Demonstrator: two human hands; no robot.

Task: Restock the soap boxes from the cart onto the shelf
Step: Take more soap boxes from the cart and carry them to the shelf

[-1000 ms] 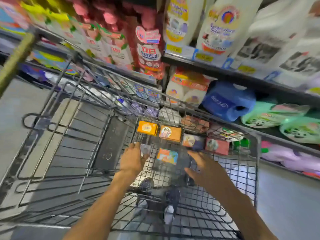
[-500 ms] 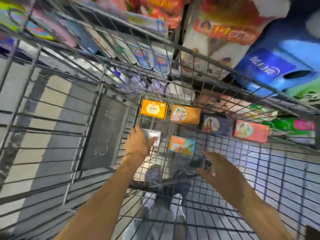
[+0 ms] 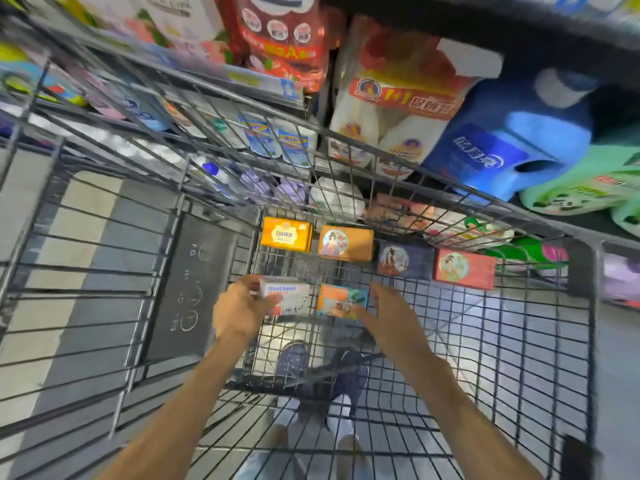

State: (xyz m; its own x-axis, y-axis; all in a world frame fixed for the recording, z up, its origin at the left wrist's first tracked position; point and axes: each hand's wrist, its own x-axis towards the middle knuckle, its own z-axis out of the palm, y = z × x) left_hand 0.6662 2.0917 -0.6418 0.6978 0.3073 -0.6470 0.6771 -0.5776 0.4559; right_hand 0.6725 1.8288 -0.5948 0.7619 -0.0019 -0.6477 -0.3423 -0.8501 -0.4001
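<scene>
Down on the wire floor of the shopping cart (image 3: 519, 358), the soap boxes lay flat with their printed faces up, presumably so each could be read and lifted singly. Nearest the person, the white Goat Soap box (image 3: 289, 299) was gripped by the left hand (image 3: 239, 308), thumb across its near edge and fingers curled round its left side. Just beside it sat the orange-and-teal soap box (image 3: 341, 301), where the right hand (image 3: 391, 315) reached with its fingers spread and extended; the fingertips seemed to touch the box's right edge, though blur made it hard to say whether they had closed on it. Taking one box in each hand would likely halve the trips to the shelf. Farther along the cart floor stood a row of four: the yellow soap box (image 3: 285, 234), the orange soap box (image 3: 346, 243), the dark blue soap box (image 3: 405, 259) and the red soap box (image 3: 464, 268), side by side, none yet lifted. Beyond the cart's far wall rose the store shelf (image 3: 571, 220), crowded with a blue detergent jug (image 3: 512, 147), green refill pouches (image 3: 588, 188) and a twin-pack of white bottles (image 3: 391, 109), so the destination stood near.
</scene>
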